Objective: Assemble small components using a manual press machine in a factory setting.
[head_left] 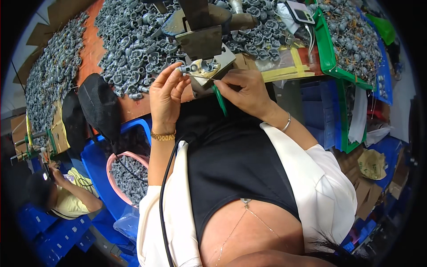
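Note:
My left hand [165,93], with a gold band at its wrist, pinches a small grey part [184,69] between thumb and fingertips. My right hand [247,91] is closed around a tool with a green handle [220,100] that sticks out below the fingers. A thin metal rod [200,77] spans the gap between both hands; whether it belongs to the tool I cannot tell. Just beyond my hands, a cream-coloured holder [209,67] with a grey piece in it sits on a metal block [226,58]. Above it is the steel head [201,42] of a bench press.
Grey plastic parts [131,46] are heaped over the reddish table [91,53]. A phone-like device [300,12] with a white cable lies at the back right, beside a green tray [327,49]. Left are a black mesh object [98,100], a pink-rimmed tub [111,173] and another person [73,196].

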{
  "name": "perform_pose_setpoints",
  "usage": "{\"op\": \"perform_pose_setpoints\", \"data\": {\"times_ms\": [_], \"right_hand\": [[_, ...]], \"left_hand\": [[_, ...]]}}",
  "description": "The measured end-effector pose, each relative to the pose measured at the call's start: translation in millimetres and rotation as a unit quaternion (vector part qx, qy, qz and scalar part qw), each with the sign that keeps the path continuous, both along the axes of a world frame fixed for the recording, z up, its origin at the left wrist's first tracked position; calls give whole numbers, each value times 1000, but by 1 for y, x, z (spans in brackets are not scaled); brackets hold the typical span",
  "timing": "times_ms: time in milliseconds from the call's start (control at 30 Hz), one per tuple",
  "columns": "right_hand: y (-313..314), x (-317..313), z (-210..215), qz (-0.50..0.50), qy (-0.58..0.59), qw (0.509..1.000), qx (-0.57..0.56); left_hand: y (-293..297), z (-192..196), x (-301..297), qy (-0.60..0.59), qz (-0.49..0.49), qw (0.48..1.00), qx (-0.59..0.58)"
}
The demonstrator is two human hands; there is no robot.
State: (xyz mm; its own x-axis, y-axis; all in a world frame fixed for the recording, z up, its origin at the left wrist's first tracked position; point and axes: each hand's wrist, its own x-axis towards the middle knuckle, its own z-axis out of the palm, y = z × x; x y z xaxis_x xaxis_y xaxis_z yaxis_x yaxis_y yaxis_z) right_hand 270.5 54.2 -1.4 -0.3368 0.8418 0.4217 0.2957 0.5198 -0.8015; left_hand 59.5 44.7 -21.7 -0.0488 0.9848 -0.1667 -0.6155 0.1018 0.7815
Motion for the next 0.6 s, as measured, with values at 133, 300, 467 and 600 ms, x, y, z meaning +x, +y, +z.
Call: {"op": "perform_pose_setpoints", "data": {"times_ms": [133,300,467,600], "right_hand": [[-3,0,4,-32,-9,999,37],[-2,-1,1,2,4,999,42],[1,-2,1,45,23,998,-35],[6,11,0,118,269,825,-483]], "left_hand": [[-5,5,6,38,27,999,8],[-6,5,7,98,2,993,58],[-15,12,34,191,-39,973,120],[-12,16,30,491,-21,809,321]]}}
